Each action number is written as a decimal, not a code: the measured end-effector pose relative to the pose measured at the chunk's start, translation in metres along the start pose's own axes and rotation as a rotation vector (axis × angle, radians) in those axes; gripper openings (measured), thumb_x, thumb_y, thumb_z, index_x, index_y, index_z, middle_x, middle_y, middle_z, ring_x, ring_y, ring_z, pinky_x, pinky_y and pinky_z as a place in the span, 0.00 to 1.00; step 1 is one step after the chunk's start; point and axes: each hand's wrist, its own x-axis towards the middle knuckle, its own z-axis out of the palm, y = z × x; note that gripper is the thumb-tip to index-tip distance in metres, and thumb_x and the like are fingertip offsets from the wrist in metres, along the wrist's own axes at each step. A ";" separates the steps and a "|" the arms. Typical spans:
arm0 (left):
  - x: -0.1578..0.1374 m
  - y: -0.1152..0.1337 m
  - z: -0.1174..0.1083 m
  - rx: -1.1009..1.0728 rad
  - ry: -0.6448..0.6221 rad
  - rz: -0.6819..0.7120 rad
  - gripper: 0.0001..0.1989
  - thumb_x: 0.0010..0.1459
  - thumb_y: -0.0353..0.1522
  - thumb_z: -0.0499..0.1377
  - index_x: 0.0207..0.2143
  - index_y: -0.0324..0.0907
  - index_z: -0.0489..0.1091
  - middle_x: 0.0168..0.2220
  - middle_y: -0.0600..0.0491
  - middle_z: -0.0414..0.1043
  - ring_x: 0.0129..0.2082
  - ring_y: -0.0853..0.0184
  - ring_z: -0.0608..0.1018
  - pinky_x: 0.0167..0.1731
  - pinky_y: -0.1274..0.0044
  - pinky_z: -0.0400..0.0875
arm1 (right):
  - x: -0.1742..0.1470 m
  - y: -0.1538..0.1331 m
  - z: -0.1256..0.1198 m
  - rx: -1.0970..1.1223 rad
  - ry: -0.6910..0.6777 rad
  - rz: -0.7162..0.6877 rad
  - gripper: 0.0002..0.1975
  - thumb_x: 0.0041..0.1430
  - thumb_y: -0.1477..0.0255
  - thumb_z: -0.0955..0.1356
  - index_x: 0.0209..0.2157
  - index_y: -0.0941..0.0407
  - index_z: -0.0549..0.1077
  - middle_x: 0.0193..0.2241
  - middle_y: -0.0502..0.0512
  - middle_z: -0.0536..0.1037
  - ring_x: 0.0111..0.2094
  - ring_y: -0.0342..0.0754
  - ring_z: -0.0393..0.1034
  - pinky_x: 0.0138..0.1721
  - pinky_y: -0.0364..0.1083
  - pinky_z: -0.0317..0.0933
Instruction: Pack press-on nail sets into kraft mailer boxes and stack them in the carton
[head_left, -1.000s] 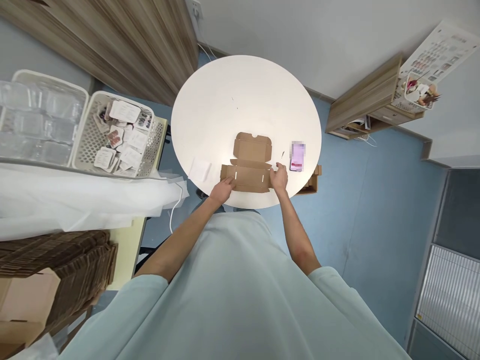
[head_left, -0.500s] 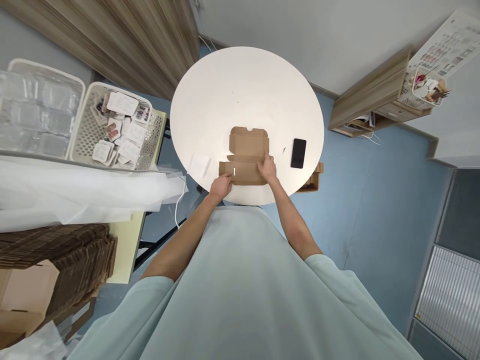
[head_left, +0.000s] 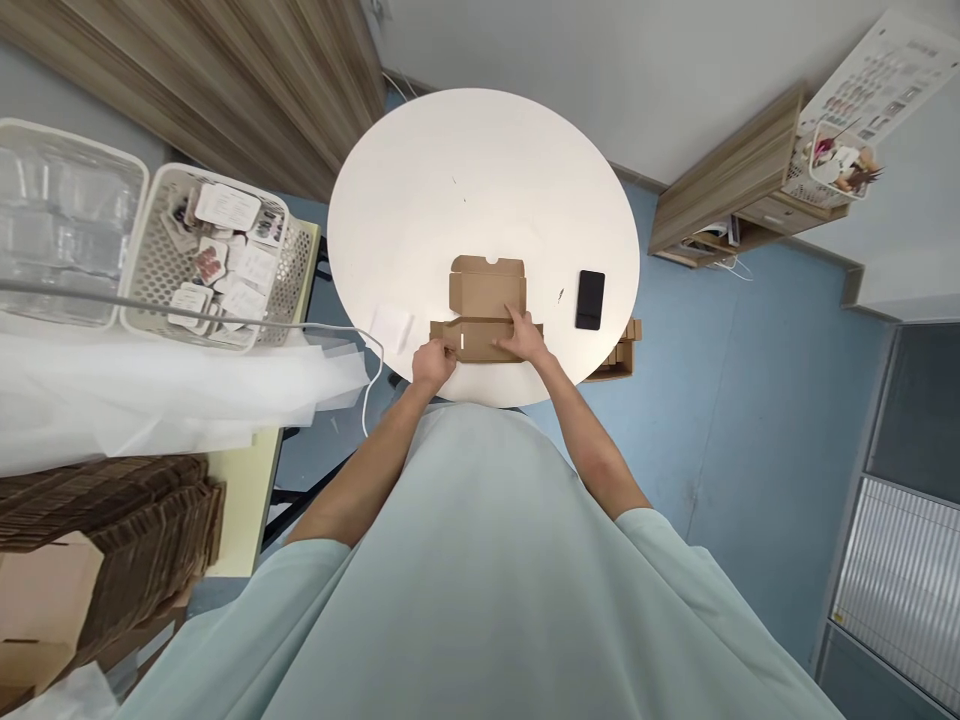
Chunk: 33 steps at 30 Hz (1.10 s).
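Note:
A brown cardboard box (head_left: 487,292), partly folded, lies on the white round table (head_left: 480,170). Its lid panel is flat on the far side, and the near panel has a small white slot towards the left. My left hand (head_left: 433,365) is closed on the near left corner, fingers pinching the flap there. Across the right part of the near panel rests my right hand (head_left: 525,337), with thumb and forefinger spread apart on the cardboard. Some of its fingers are hard to make out.
A black phone (head_left: 590,300) lies right of the box, and a thin white stack (head_left: 390,328) lies left. Baskets hold printed packets (head_left: 225,260) and clear plastic containers (head_left: 64,225). White sheets (head_left: 172,390), a cable (head_left: 330,326) and stacked cardboard (head_left: 157,520) are further left.
The near side and left flap of the box are raised more than before. My right hand has moved a little left over the panel. The whole view has shifted slightly.

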 end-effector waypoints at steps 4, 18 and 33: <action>-0.003 0.007 0.000 -0.029 0.022 -0.036 0.37 0.66 0.31 0.61 0.76 0.42 0.61 0.59 0.46 0.83 0.57 0.51 0.84 0.59 0.64 0.76 | -0.024 0.012 0.012 -0.077 -0.085 -0.026 0.74 0.50 0.60 0.86 0.83 0.44 0.38 0.76 0.75 0.51 0.72 0.73 0.63 0.66 0.67 0.69; -0.009 0.011 -0.008 0.133 0.013 0.106 0.29 0.74 0.32 0.50 0.74 0.50 0.65 0.60 0.42 0.76 0.56 0.49 0.82 0.51 0.63 0.77 | -0.028 0.021 0.019 -0.123 -0.038 0.001 0.58 0.65 0.60 0.79 0.83 0.44 0.43 0.73 0.70 0.59 0.65 0.67 0.72 0.61 0.61 0.72; -0.012 0.007 -0.016 -0.122 0.041 -0.046 0.11 0.69 0.39 0.61 0.49 0.45 0.73 0.51 0.45 0.83 0.54 0.52 0.83 0.55 0.65 0.76 | -0.027 0.020 0.017 -0.131 -0.061 -0.001 0.59 0.64 0.62 0.80 0.83 0.45 0.42 0.75 0.70 0.57 0.69 0.67 0.69 0.64 0.60 0.70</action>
